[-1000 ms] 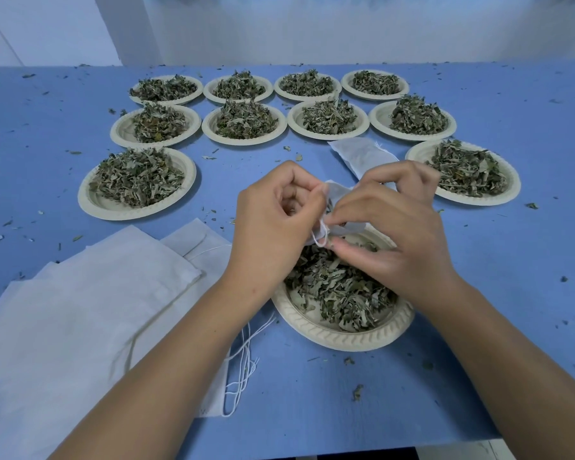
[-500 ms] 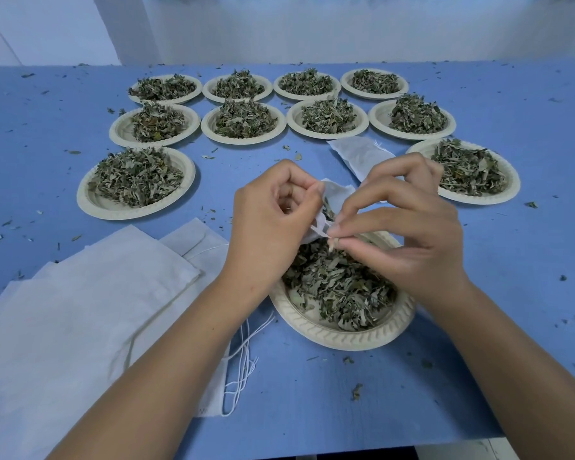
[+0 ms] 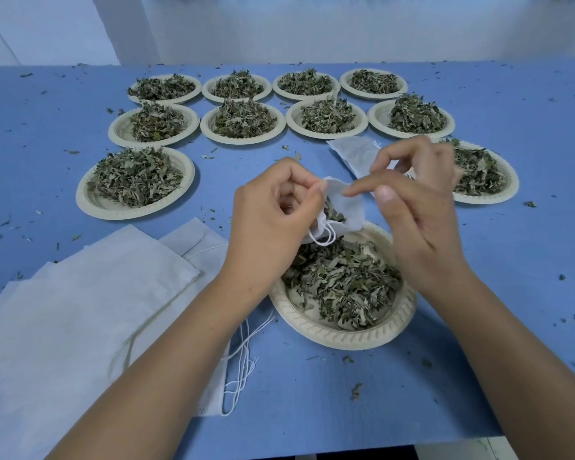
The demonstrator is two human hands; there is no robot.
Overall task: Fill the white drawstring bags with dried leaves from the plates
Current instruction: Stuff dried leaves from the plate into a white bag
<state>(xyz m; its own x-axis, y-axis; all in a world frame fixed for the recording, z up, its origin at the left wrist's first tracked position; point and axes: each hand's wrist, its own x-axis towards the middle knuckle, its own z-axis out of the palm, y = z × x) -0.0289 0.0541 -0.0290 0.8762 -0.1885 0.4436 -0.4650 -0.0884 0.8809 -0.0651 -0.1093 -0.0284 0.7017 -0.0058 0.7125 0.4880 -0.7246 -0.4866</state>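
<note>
**small bag pinched open over the nearest plate of leaves**

the left hand pinches the rim of a small white drawstring bag between thumb and curled fingers, holding it just above the far edge of the nearest plate. some dried leaves show inside the bag's mouth, and its drawstring loop hangs below the left thumb. the right hand grips nothing: its index finger is stretched out with the tip touching the bag's upper edge, the thumb is lifted apart from it, and the other fingers are loosely bent

the nearest plate holds a heap of the same leaves. a stack of flat white bags lies to the left on the blue table, with loose strings trailing from its near corner. another flat bag lies beyond the hands. a heaped plate on the left, one on the right and two rows of four plates sit further back, with leaf crumbs scattered around them
</note>
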